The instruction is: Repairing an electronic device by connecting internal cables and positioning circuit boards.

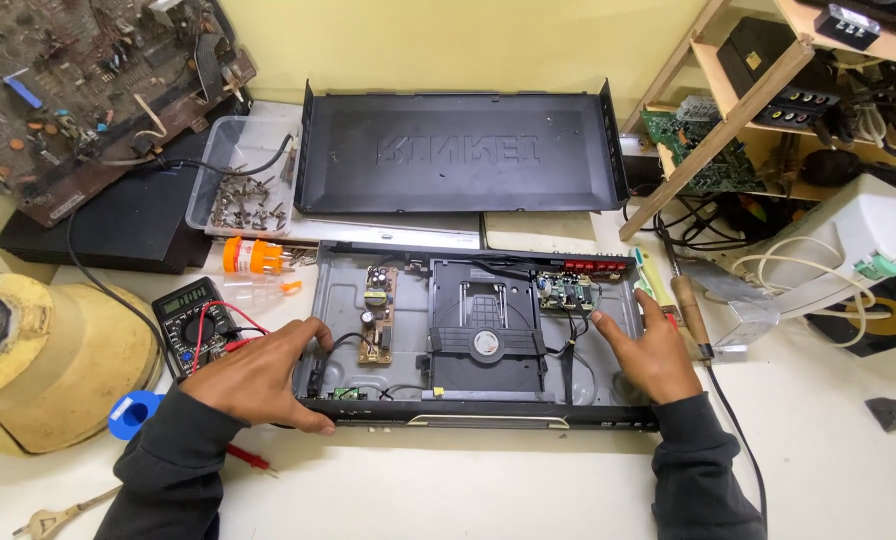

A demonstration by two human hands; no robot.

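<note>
I see the white table point(848, 450) carrying the whole job, and on it the opened disc player point(473, 335), its chassis lying flat and square to me near the front edge. Its black top cover point(458, 150) is already off and propped behind it against the wall, so I judge the opening-up done and the work inside barely begun: the disc drive point(486, 335) sits in the middle, the power board point(376, 312) to its left and a small green board point(566, 292) at the back right, all in place with their wires attached. My left hand point(263, 375) lies open over the front left corner of the chassis, fingers curled on the edge, gripping nothing else. My right hand point(653, 350) rests flat and open inside the right end of the chassis. A multimeter point(190, 322) with red leads lies just beside my left hand, and a wooden-handled soldering iron point(690, 315) near my right.
</note>
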